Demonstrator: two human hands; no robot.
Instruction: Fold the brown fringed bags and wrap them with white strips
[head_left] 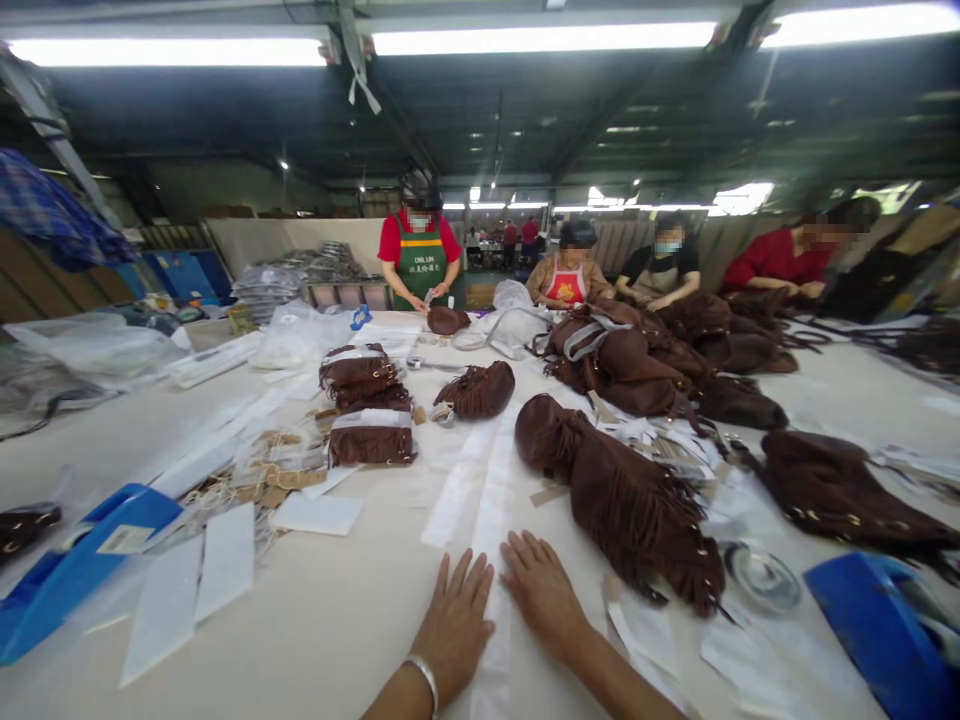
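Strip of thin white paper (491,520), long and narrow, slightly translucent, stretched flat on the pale table (315,620) and running away from between both hands. Left hand (457,625) flat, palm down, fingers spread, grasping nothing, silver bangle (426,678) at wrist. Right hand (541,592) likewise released, pressed flat on the strip's edge. Brown fringed bag (622,500) just right of it.

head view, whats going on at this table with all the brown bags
A person presses both palms flat on a long white paper strip on the table: left hand, right hand. Neither hand holds anything. A brown fringed bag lies just right of the right hand. Across the table, other people handle more brown bags.
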